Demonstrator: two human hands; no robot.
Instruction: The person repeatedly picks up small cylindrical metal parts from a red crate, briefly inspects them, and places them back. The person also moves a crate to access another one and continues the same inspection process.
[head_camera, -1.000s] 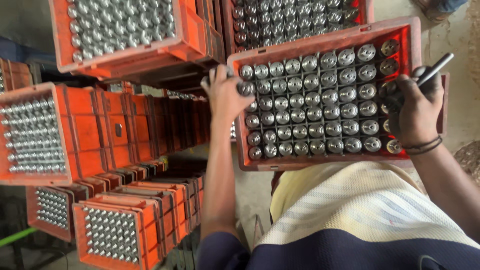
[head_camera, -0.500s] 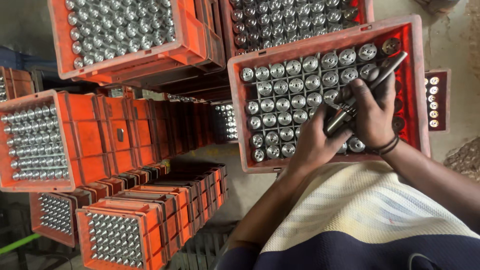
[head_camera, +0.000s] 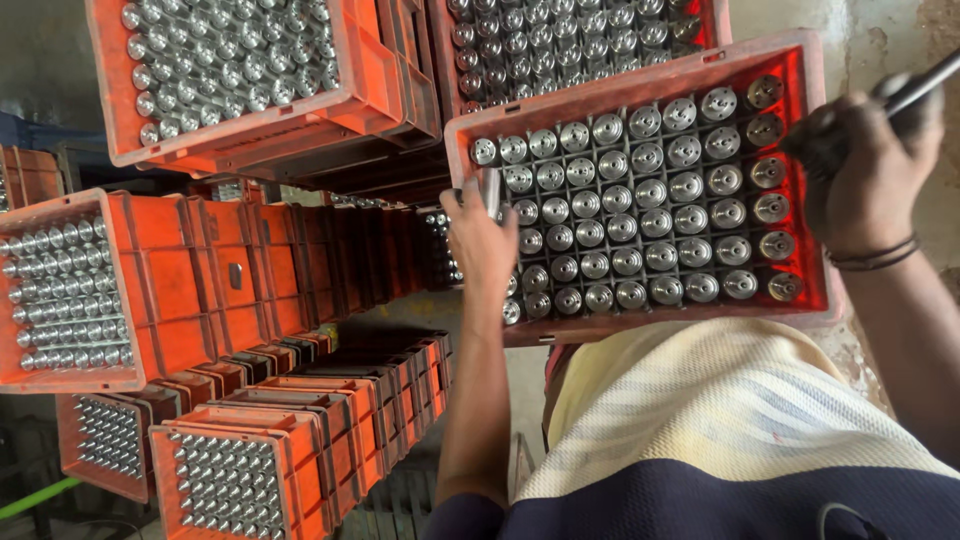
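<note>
An orange plastic crate rests in front of me, filled with rows of upright shiny metal cylinders. My left hand is at the crate's left side, fingers closed around one metal cylinder lifted above the rows. My right hand is at the crate's right edge, closed around a dark slim metal tool that sticks up and to the right. A dark band circles my right wrist.
Stacks of similar orange crates full of metal cylinders stand to the left and above. More crates sit lower down at the bottom left. My striped pale shirt fills the lower right.
My left hand moved from the middle of the crate to its left side and now holds a cylinder. My right hand with the tool moved out to the crate's right edge.
</note>
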